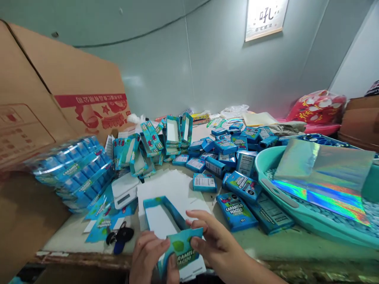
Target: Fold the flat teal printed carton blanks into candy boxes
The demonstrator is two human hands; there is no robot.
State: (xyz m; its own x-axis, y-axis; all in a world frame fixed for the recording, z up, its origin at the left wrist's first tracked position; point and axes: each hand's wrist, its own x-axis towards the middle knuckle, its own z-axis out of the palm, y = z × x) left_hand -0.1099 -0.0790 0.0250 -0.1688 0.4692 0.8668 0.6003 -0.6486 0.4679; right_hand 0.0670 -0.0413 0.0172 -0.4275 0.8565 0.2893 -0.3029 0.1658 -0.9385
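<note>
Near the table's front edge, an open display tray [177, 217] of printed card stands with tall blue side walls and a white floor. Its green-and-blue end panel, lettered "Caramelo Macizo", faces me. My left hand [154, 256] grips that panel's left corner, thumb in front. At the panel's right edge, my right hand [216, 244] pinches with its thumb, fingers behind. White card sheets [166, 181] lie beneath the tray. Small blue candy boxes [235, 213] are heaped to the right. Other folded trays [173, 132] are piled behind.
Plastic-wrapped packs of blue boxes [77, 173] stand left, before a large carton [89, 79]. A white scale [124, 191] and keys [121, 234] lie nearby. Right, a turquoise basin [296, 211] holds blue wrapped pieces under a shiny holographic sheet [322, 169].
</note>
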